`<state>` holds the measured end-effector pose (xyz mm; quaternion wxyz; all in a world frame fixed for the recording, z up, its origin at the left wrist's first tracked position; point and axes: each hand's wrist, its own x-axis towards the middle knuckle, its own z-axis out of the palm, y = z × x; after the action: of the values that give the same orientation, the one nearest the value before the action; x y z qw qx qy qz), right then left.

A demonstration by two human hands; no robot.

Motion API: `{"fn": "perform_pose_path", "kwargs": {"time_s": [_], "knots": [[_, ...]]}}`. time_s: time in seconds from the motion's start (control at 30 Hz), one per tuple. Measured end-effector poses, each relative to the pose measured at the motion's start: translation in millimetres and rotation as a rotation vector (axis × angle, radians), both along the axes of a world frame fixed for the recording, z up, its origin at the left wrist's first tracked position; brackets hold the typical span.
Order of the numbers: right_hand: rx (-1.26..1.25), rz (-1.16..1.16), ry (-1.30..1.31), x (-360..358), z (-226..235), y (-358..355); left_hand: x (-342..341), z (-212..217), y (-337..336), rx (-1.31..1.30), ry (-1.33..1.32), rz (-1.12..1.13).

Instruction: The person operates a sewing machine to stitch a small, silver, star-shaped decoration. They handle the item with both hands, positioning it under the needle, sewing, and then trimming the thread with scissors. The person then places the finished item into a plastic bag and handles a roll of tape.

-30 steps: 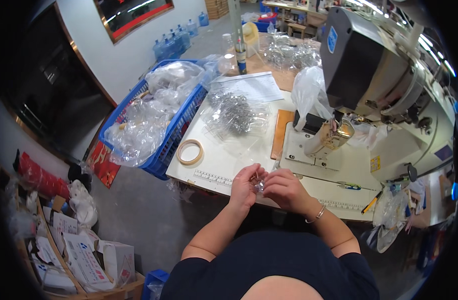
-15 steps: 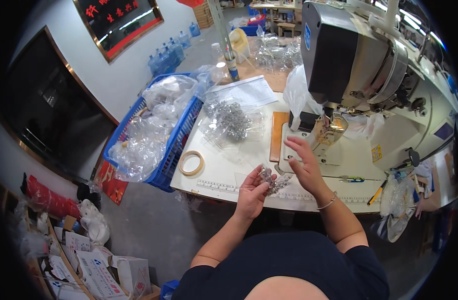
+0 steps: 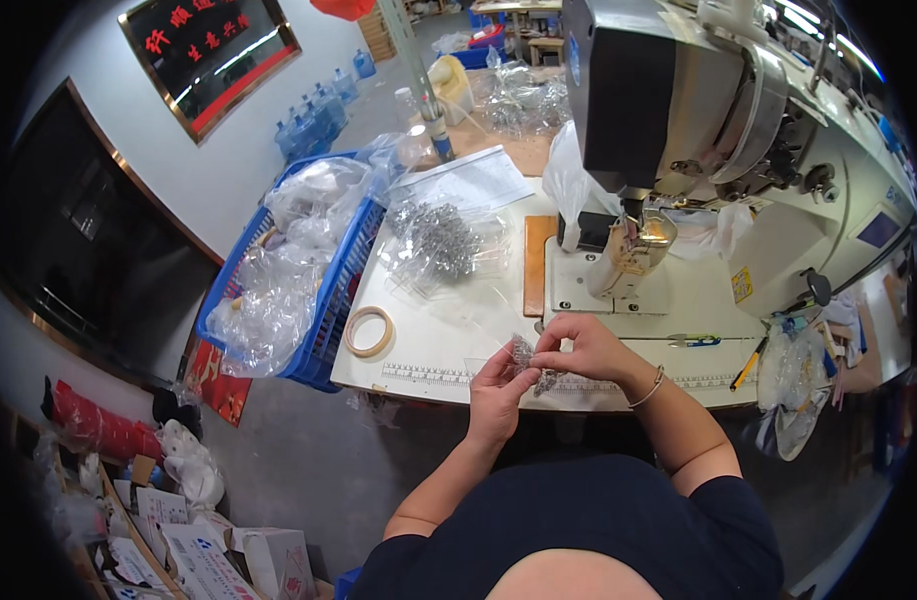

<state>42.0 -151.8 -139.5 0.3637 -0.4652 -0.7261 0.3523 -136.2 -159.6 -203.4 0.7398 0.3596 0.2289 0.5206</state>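
- The left hand is shown with thumb and fingers closed around the lower left of a silvery bundle, which is held low over the front strip of the white tabletop.
- The right hand is shown with thumb and forefinger curled into a pinch at the bundle's upper right; the exact contact is partly covered by the fingers.
- The bundle's fine parts cannot be told apart at this scale. Strands could be snagged or bent if the two grips were pulled in opposite directions.
- The front edge of the tabletop is close by, beside the printed ruler strip. A piece slipping from a loosened pinch could be lost over that edge to the floor.
- Beyond the hands, a loose silvery pile is spread with clear plastic. Tangling could be caused if the bundle were brushed against it.
- To the left, a tape roll is laid flat; it could be knocked by a wide sweep of the left forearm.
- To the right, thread snips are laid near the right forearm, by which they could be displaced.
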Motion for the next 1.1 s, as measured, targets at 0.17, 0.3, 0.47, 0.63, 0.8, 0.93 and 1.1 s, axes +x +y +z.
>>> {"fn": "perform_pose_path", "kwargs": {"time_s": [0.17,0.3,0.47,0.63,0.8,0.93,1.1], "knots": [[-0.225,0.043,0.269,2,0,2,-6,12,1,0.135,0.167,-0.006],[-0.419,0.047,0.498,6,-14,5,-5,30,-6,0.105,-0.003,0.018],[-0.441,0.063,0.612,4,-24,6,-11,5,1,-0.248,-0.13,0.006],[-0.144,-0.166,0.392,-9,-16,-2,-12,5,6,-0.262,-0.122,0.015],[-0.198,-0.103,0.348,-9,-16,-4,-13,7,7,-0.261,-0.093,0.015],[-0.249,-0.078,0.415,-8,-21,-3,-12,5,8,-0.233,-0.077,0.02],[-0.306,-0.084,0.492,-9,-19,-1,-13,3,8,-0.214,-0.046,0.015]]}}
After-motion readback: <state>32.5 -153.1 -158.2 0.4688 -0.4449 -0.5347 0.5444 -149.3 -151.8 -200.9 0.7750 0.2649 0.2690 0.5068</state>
